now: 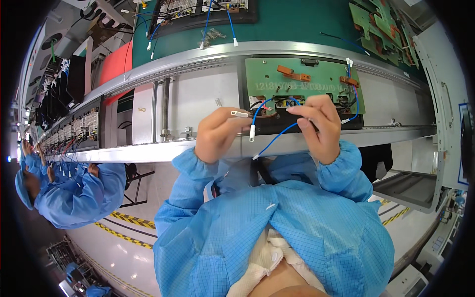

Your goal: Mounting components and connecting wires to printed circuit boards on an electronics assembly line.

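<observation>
My left hand (217, 132) is closed, with a small white connector sleeve (239, 114) sticking out from its fingertips. Beside it a blue wire (256, 115) arcs down from the circuit board area and ends in a white terminal (252, 133). My right hand (322, 127) pinches a second blue wire (278, 141), whose loose end hangs towards my left over the rail edge. Both hands are above the near edge of a green fixture board (260, 79) in a black frame. Part of the electronics under that board is hidden by my right fingers.
Metal conveyor rails (198, 154) cross in front of me. A green mat (282, 30) beyond carries another framed board assembly (203, 10), loose clear parts (213, 34) and stacked green boards (381, 29). At left, a co-worker in blue (86, 190) handles wires near a row of boards (74, 131).
</observation>
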